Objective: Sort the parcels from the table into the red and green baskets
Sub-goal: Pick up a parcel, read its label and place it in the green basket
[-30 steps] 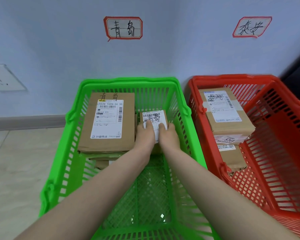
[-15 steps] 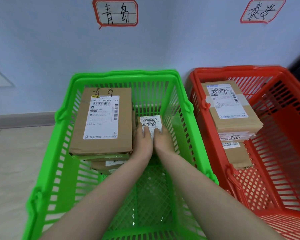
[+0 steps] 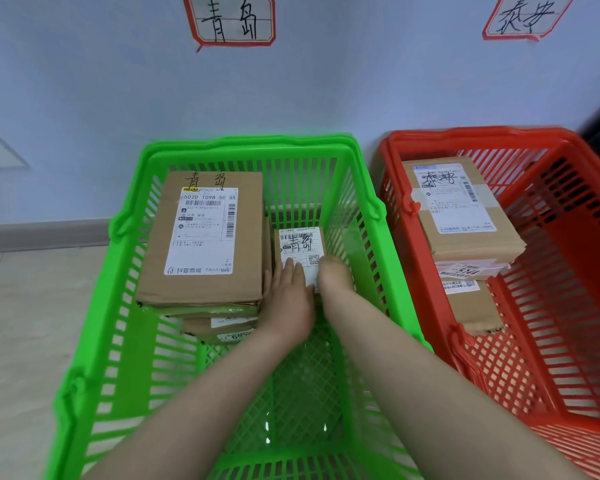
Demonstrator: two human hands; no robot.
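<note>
A small brown parcel (image 3: 300,245) with a white label sits low in the green basket (image 3: 253,142), just right of a large labelled box (image 3: 205,237). Both my hands are on its near end. My left hand (image 3: 288,299) lies on the label with its thumb at the parcel's left side. My right hand (image 3: 335,277) grips the right near corner, its fingers curled down out of sight. The red basket (image 3: 482,135) stands to the right and holds a stack of labelled parcels (image 3: 465,216).
Under the large box lie more flat parcels (image 3: 222,327). Two handwritten signs hang on the wall, one (image 3: 229,20) above the green basket and one (image 3: 523,17) above the red basket. Both baskets stand on a pale tiled floor (image 3: 25,323) against the wall.
Both hands have lowered the small parcel deeper into the green basket, beside the large box. My view has moved closer and tipped downward.
</note>
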